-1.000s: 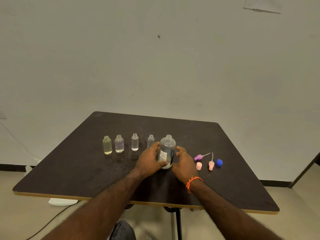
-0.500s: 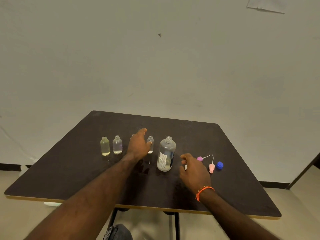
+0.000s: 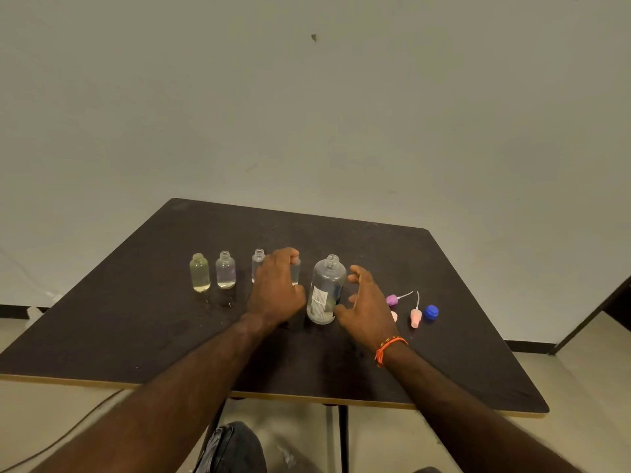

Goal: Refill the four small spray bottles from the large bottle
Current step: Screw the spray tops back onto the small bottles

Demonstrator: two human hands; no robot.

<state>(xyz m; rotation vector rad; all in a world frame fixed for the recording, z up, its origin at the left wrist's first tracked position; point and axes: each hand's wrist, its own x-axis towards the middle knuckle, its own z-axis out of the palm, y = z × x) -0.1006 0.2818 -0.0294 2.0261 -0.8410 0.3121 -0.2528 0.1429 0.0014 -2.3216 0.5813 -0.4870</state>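
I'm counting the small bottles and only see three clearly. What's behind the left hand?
The fourth small bottle, gripped by the left hand. Only its right edge shows; its neck, fill level and base are covered.

Compared with a second ago, both hands are off the large bottle point(image 3: 326, 291). The left hand point(image 3: 277, 289) now curls round the small bottle point(image 3: 295, 272) just left of it, while the right hand point(image 3: 367, 306) hangs spread just right of the large bottle, fingers relaxed.
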